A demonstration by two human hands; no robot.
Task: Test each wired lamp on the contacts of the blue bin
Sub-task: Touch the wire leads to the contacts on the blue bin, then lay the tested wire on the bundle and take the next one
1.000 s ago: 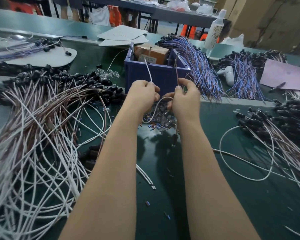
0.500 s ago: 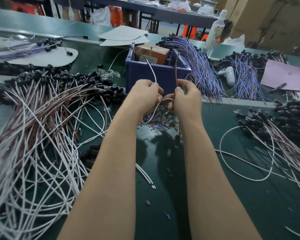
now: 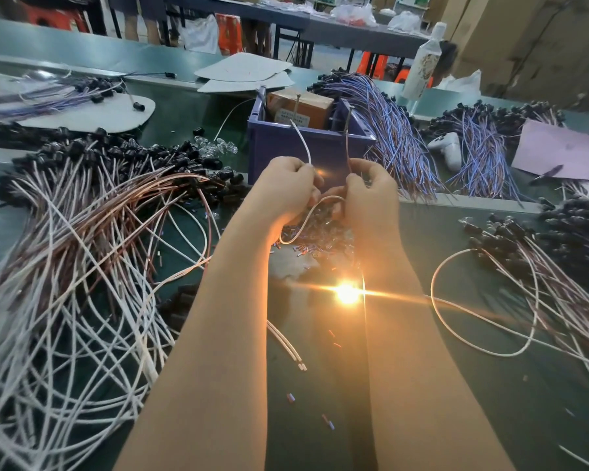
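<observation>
Between the forearms: lamp lit, dark half a second ago | left hand pinches white lead, right hand pinches brown lead, fingers curled, tips up at contacts on bin rim | bin just behind hands, box inside | wire heaps left and right, small parts under hands, forearms hide lower leads

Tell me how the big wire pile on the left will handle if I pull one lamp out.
The wire pile looks floppy: its strands lie in loose loops. They cross heavily, so one pull would probably drag neighbours. Its black sockets may snag.
</observation>
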